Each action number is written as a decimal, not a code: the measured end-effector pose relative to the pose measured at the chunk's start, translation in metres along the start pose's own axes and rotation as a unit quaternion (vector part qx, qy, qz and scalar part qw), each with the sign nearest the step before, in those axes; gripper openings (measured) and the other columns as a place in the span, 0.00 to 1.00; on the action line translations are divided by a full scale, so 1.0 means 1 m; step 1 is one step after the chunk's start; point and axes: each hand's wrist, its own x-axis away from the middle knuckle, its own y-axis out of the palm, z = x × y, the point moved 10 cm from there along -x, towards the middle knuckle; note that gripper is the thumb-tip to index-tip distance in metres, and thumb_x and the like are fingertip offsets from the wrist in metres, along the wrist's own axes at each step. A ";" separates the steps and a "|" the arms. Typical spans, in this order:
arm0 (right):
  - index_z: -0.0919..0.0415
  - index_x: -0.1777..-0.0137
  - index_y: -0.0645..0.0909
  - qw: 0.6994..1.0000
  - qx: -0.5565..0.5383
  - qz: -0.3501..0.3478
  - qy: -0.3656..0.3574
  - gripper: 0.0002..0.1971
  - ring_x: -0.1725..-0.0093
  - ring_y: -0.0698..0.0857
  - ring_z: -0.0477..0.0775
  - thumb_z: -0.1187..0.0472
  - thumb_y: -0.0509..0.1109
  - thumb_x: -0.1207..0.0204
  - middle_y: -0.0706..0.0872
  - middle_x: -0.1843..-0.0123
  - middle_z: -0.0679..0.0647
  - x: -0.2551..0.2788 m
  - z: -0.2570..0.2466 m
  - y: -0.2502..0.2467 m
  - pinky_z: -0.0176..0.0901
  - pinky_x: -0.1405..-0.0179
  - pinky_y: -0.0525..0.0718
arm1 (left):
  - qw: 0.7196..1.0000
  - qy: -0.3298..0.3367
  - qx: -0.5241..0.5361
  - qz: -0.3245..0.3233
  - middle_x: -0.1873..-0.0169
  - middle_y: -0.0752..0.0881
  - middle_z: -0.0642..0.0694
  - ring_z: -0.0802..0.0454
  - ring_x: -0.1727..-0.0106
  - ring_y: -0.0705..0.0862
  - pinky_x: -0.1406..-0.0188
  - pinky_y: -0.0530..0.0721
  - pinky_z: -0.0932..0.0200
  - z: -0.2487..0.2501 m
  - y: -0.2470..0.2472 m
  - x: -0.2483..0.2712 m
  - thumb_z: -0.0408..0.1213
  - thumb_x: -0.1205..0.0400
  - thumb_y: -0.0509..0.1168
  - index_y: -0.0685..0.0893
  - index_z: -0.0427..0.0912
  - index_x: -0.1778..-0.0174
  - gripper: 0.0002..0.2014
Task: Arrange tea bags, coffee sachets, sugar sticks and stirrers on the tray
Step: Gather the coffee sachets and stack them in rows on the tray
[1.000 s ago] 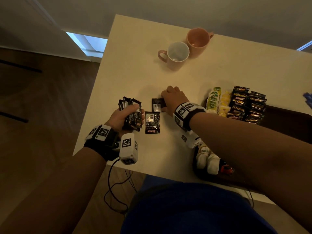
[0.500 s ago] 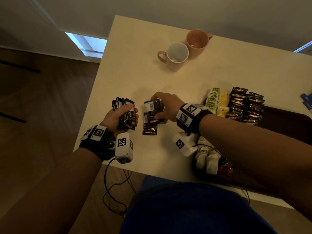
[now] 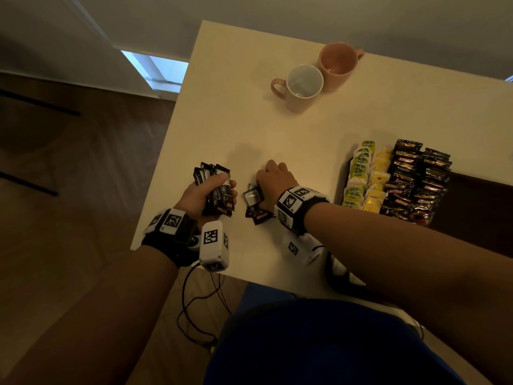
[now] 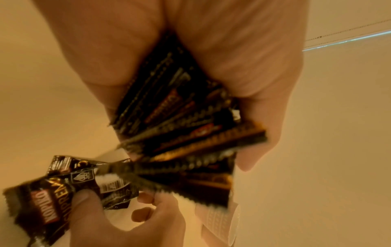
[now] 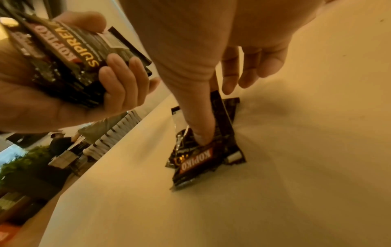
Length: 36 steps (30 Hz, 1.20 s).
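"kopiko" sachets (image 5: 203,150) pinched in right hand (image 3: 273,177); "kopiko supreme" bundle (image 3: 218,194) clutched in left hand (image 3: 201,195)

Black coffee sachets (image 5: 196,160) read "KOPIKO" and "SUPREME".

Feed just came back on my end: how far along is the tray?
Done: tea bags and dark coffee sachets sit in rows on the tray. In hand: left hand grips a sachet bundle; right hand pinches loose sachets on the table. Left: those sachets; sugar sticks and stirrers cannot be made out.
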 end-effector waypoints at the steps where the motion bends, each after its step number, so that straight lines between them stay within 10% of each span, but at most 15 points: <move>1: 0.63 0.38 0.75 1.000 -0.006 -0.003 0.002 0.23 0.37 0.73 0.64 0.58 0.78 0.30 0.72 0.36 0.60 -0.001 0.000 0.001 0.54 0.42 0.78 | 1.000 0.004 -0.005 -0.001 0.58 0.83 0.40 0.51 0.69 0.88 0.70 0.88 0.60 0.000 0.000 0.001 0.42 0.27 0.68 0.75 0.33 0.36 0.26; 9: 0.55 0.50 0.74 0.966 -0.258 0.034 0.005 0.16 0.52 0.84 0.56 0.66 0.78 0.30 0.87 0.48 0.55 0.026 0.020 -0.037 0.45 0.55 0.82 | 0.999 0.034 -0.035 0.012 0.64 0.88 0.43 0.49 0.67 0.89 0.66 0.88 0.57 0.008 0.002 0.007 0.38 0.24 0.72 0.83 0.35 0.53 0.10; 14: 0.58 0.44 0.77 0.900 -0.430 0.045 -0.055 0.21 0.72 0.84 0.42 0.72 0.80 0.32 0.88 0.57 0.55 0.063 0.032 -0.092 0.38 0.71 0.84 | 0.994 0.041 -0.097 0.013 0.60 0.89 0.39 0.47 0.67 0.90 0.71 0.88 0.58 0.009 0.028 0.018 0.39 0.22 0.69 0.82 0.31 0.39 0.18; 19: 0.62 0.43 0.81 0.896 -0.427 0.048 -0.111 0.18 0.71 0.84 0.45 0.72 0.79 0.31 0.88 0.52 0.59 0.094 0.037 -0.129 0.41 0.70 0.85 | 0.986 0.024 -0.142 -0.087 0.74 0.89 0.44 0.53 0.77 0.87 0.82 0.81 0.66 0.009 0.094 0.033 0.42 0.14 0.60 0.81 0.33 0.45 0.14; 22: 0.60 0.41 0.83 0.909 -0.393 0.086 -0.108 0.19 0.61 0.84 0.41 0.69 0.80 0.31 0.88 0.50 0.50 0.109 0.052 -0.144 0.38 0.60 0.85 | 0.978 0.024 -0.102 -0.178 0.56 0.91 0.36 0.46 0.60 0.91 0.66 0.89 0.57 0.008 0.139 0.045 0.52 0.35 0.82 0.82 0.33 0.37 0.36; 26: 0.61 0.38 0.83 0.918 -0.354 0.139 -0.115 0.19 0.61 0.84 0.44 0.68 0.78 0.29 0.87 0.51 0.48 0.135 0.073 -0.165 0.39 0.57 0.84 | 0.957 0.037 -0.153 -0.244 0.60 0.91 0.36 0.46 0.65 0.92 0.75 0.87 0.59 0.004 0.190 0.059 0.56 0.51 0.88 0.77 0.32 0.35 0.53; 29: 0.59 0.29 0.79 0.926 -0.308 0.178 -0.122 0.25 0.55 0.82 0.46 0.66 0.77 0.27 0.84 0.42 0.52 0.157 0.091 -0.177 0.39 0.53 0.83 | 0.951 0.049 -0.215 -0.215 0.59 0.89 0.36 0.45 0.66 0.89 0.75 0.85 0.60 -0.002 0.213 0.057 0.61 0.48 0.85 0.79 0.32 0.38 0.49; 33: 0.54 0.23 0.73 0.923 -0.297 0.229 -0.083 0.34 0.51 0.79 0.41 0.60 0.79 0.28 0.78 0.36 0.51 0.184 0.135 -0.177 0.24 0.55 0.78 | 0.934 0.032 -0.276 -0.226 0.76 0.87 0.43 0.54 0.80 0.85 0.85 0.78 0.68 -0.023 0.256 0.071 0.45 0.15 0.56 0.79 0.30 0.54 0.18; 36: 0.54 0.28 0.76 0.896 -0.337 0.282 -0.069 0.31 0.49 0.85 0.45 0.62 0.81 0.32 0.82 0.36 0.47 0.210 0.167 -0.174 0.27 0.58 0.80 | 0.945 0.032 -0.247 -0.214 0.76 0.88 0.43 0.53 0.81 0.85 0.87 0.77 0.69 -0.040 0.280 0.080 0.41 0.19 0.57 0.79 0.30 0.54 0.15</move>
